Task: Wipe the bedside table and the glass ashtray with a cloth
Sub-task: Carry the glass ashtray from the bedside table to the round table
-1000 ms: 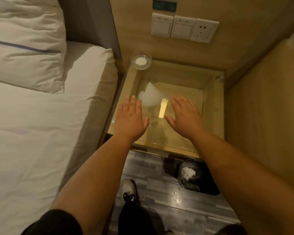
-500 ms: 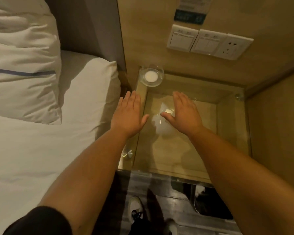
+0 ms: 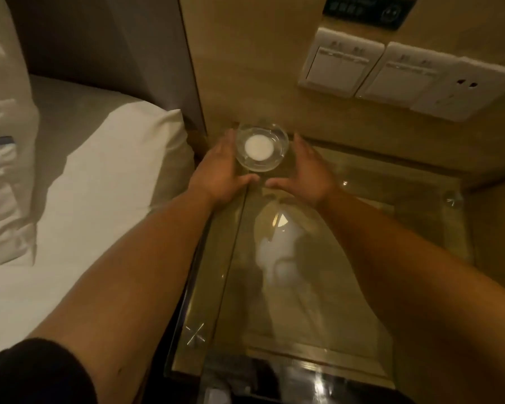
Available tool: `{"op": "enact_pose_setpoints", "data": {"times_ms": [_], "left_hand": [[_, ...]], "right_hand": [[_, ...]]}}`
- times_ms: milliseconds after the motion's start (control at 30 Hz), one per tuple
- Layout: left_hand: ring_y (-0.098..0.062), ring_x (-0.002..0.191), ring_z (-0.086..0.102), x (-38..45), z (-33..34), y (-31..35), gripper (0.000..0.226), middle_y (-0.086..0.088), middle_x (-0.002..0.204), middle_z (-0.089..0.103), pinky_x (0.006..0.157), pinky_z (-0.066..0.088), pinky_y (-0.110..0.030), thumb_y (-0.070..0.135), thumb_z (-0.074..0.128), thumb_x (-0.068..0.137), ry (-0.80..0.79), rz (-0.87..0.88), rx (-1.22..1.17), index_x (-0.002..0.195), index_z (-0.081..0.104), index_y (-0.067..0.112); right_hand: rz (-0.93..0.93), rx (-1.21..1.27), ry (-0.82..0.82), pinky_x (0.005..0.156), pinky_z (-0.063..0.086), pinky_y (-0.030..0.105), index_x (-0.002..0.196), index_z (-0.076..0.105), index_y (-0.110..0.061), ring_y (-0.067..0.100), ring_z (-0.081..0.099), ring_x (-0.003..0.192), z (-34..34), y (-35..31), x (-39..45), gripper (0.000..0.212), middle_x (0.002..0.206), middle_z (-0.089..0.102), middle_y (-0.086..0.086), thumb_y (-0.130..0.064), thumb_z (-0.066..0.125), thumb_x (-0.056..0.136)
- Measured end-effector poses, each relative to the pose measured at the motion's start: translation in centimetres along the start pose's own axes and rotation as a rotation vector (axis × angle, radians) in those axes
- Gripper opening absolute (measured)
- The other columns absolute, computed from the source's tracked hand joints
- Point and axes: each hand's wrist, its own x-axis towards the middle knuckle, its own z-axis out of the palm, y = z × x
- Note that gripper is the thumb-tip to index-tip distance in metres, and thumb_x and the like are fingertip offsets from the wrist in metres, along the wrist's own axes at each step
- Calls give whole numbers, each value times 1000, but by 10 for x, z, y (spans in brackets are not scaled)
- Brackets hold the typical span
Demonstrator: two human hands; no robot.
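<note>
A round glass ashtray (image 3: 261, 147) with a white disc in its middle stands at the far left corner of the glass-topped bedside table (image 3: 391, 205), against the wooden wall. My left hand (image 3: 219, 173) curves along the ashtray's left side, thumb just below its rim, and looks to be touching it. On the other side, my right hand (image 3: 309, 170) is spread with a small gap to the rim. Both thumbs nearly meet in front of the ashtray. No cloth is in view. A pale reflection shows in the glass top.
The bed (image 3: 85, 170) with white sheets lies directly left of the table, a pillow (image 3: 3, 170) at the far left. Wall switches (image 3: 341, 68) and a socket (image 3: 461, 94) sit above the table. A wooden side wall closes the right.
Both hands moved forward from the middle of the glass top to either side of the ashtray. The camera leaned in closer over the table.
</note>
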Motion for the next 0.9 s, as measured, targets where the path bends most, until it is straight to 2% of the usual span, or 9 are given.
{"op": "enact_pose_setpoints", "data": {"times_ms": [100,200,267,400,533,600,667,800,900], "left_hand": [[-20,141,25,17,4,-6,106,-9,155,26,115,23,-35,42,78,74,5,39,-60,151,13,11],[-2,127,32,20,3,-3,94,1,145,40,102,27,-17,34,81,72,61,83,-167,146,26,14],[4,120,34,18,3,-2,93,12,135,43,99,30,-13,35,82,70,74,86,-234,144,29,19],[-1,121,41,7,2,11,97,13,132,44,97,31,-10,45,82,65,78,52,-314,143,30,23],[-10,126,46,-7,-11,41,103,6,140,46,103,40,-29,68,73,59,34,48,-280,143,32,24],[-13,127,46,-15,-21,61,106,3,141,47,103,41,-34,66,74,59,2,62,-253,145,29,22],[-13,126,46,-28,-31,86,102,3,140,48,102,41,-30,55,80,63,-26,79,-244,145,30,23],[-16,128,43,-52,-45,131,100,0,143,45,95,34,-21,43,82,67,-54,161,-190,147,26,21],[-20,131,40,-61,-51,171,104,-2,147,41,103,35,-29,46,82,67,-94,254,-128,148,21,22]], "right_hand": [[-39,-21,7,118,11,40,153,5,-14,25,12,147,6,6,21,121,160,14,10,-56,79,66],[-89,-4,63,118,4,43,152,13,-17,21,13,147,15,8,33,119,158,22,6,-58,80,61],[-87,52,107,118,7,47,150,22,-23,19,19,145,22,9,36,117,155,31,3,-62,79,56],[-118,185,137,114,20,51,143,34,-29,19,35,138,15,7,28,113,144,48,-4,-73,75,47],[-61,306,145,106,38,44,141,34,-35,20,48,127,-9,3,-1,111,136,55,-7,-67,81,46],[-35,380,161,100,44,42,139,34,-40,17,52,123,-28,2,-23,110,132,57,-10,-66,82,44],[-23,434,176,100,46,40,136,35,-44,11,53,121,-48,0,-48,104,130,58,-14,-59,86,46],[16,412,266,101,44,43,137,34,-44,13,50,123,-84,1,-98,103,132,55,-15,-56,87,49],[82,417,358,99,46,43,134,34,-45,15,48,124,-116,6,-138,102,132,53,-15,-61,83,46]]}}
